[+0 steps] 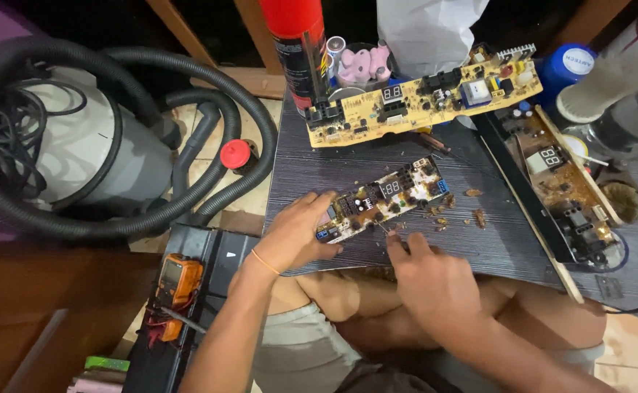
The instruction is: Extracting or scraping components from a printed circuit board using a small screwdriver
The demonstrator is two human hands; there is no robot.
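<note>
The left hand (297, 236) is closed on the near-left end of a small, dirty rectangular circuit board with a dark numeric display and blue connectors (384, 198), pinning it flat against the dark wood-grain worktop (348, 164), most likely so the board does not slide while its surface is worked. The right hand (432, 280) sits just in front of the board with its fingers pinched narrowly together at the board's near edge; they seem to grip a thin pointed tool, though it is too small to tell for certain. Brown crumbs of debris (472, 215) lie scattered on the worktop just right of the board, close to the spot being picked at. A longer yellow circuit board (424, 98) lies farther back, and a third brownish board rests inside a long black plastic housing (559, 193) at the right, which cradles it like a tray. A red and black spray can (298, 51) stands at the back edge. Beside the worktop, on the floor, a grey vacuum cleaner with a coiled black hose (100, 145) sits, and an orange multimeter (180, 280) rests on a black case (217, 255).
</note>
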